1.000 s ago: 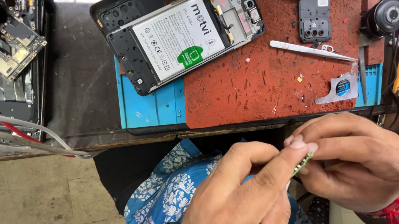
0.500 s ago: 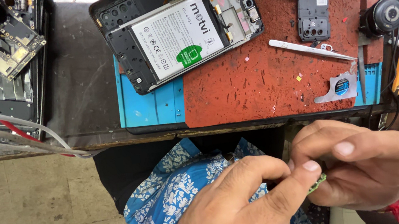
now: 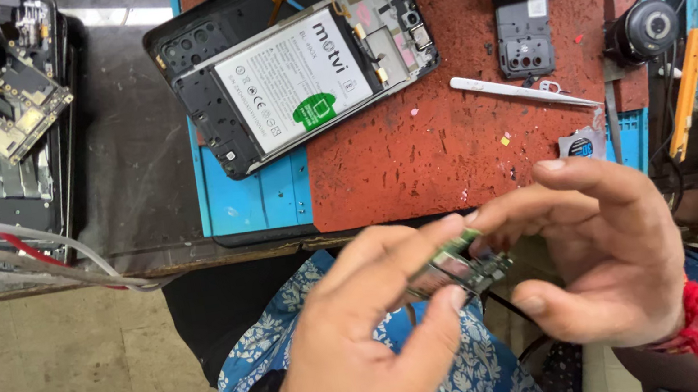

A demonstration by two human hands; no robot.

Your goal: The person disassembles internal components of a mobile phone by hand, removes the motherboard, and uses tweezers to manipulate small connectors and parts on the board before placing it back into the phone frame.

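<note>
A small green circuit board (image 3: 459, 267) is pinched between my two hands, below the workbench edge and over my lap. My left hand (image 3: 361, 349), with a dark watch at the wrist, grips its left end between thumb and fingers. My right hand (image 3: 613, 259), with a red thread at the wrist, holds the right end with its fingers curled around. A thin black lead hangs from under the board. On the bench above lies an opened phone (image 3: 294, 63), back cover off, with its white battery showing.
The phone rests on a red mat (image 3: 451, 145) over a blue mat (image 3: 254, 200). White tweezers (image 3: 516, 92), a grey camera cover piece (image 3: 524, 37), an orange tool (image 3: 687, 89) and a second stripped phone (image 3: 4, 135) with loose cables (image 3: 21, 256) lie around.
Both hands have risen toward the bench edge and the board has turned, so its flat green face shows. The right fingers have spread apart.
</note>
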